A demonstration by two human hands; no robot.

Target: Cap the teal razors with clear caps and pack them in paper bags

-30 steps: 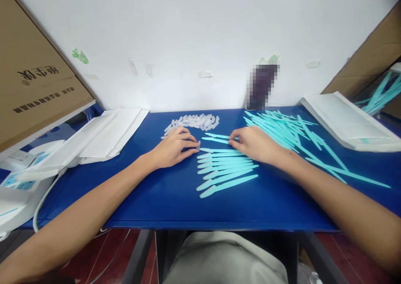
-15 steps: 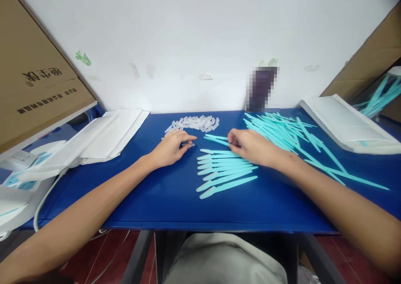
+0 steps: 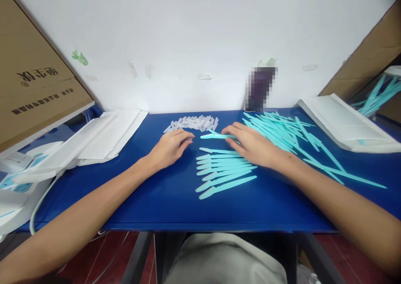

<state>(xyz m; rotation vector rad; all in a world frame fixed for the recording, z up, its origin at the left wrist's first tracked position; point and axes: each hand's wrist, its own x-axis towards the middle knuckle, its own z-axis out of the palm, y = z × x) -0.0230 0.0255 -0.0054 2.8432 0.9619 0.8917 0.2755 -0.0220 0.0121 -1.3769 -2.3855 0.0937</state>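
Observation:
Over the blue table, my right hand (image 3: 247, 142) pinches two turquoise eyebrow razors (image 3: 216, 136) whose ends cross and point left. My left hand (image 3: 173, 148) is closed, thumb against fingers, around a small translucent blade cap that is mostly hidden by the fingertips. Just behind it lies a heap of translucent blade caps (image 3: 200, 122). Below my right hand, a row of several turquoise eyebrow razors (image 3: 227, 174) lies side by side, with blade ends toward the left. A loose pile of turquoise razors (image 3: 275, 127) spreads out behind and to the right of my right hand.
White paper-like sheets (image 3: 109, 138) lie at the left, beside a white device with a cable (image 3: 40, 200). A cardboard box (image 3: 37, 67) leans at far left. A white tray-like packet (image 3: 351, 125) and a container of turquoise razors (image 3: 380, 94) are at right. A white wall stands behind.
In my right hand the two razors have turned from lying nearly alongside each other to crossing. My left fingers have closed further, covering the cap that stuck out before.

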